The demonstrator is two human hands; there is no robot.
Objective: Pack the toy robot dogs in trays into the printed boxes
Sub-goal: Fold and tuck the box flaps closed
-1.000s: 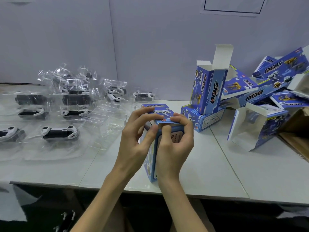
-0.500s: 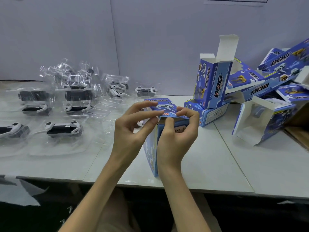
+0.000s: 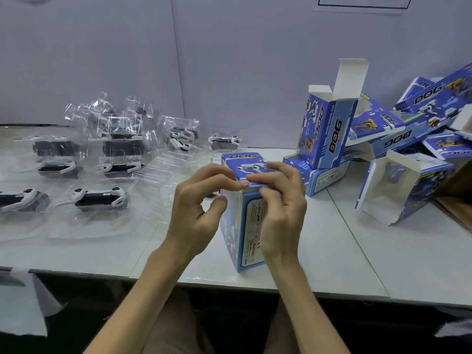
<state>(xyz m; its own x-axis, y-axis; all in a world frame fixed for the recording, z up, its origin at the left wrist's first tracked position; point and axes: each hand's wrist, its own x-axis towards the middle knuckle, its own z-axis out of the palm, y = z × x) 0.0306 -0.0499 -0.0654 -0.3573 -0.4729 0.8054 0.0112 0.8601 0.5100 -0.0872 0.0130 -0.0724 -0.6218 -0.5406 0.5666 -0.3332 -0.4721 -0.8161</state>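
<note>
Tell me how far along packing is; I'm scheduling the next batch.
Done: one closed box lies flat under an open box. In hand: the left hand and right hand tuck the top flap of the upright box. Left: at least six trayed dogs and a pile of boxes.

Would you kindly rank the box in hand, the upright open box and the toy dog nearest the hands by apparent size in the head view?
1-2: box in hand and upright open box look about alike; the held one is nearer, so unranked.
3: toy dog, clearly smallest.
</note>
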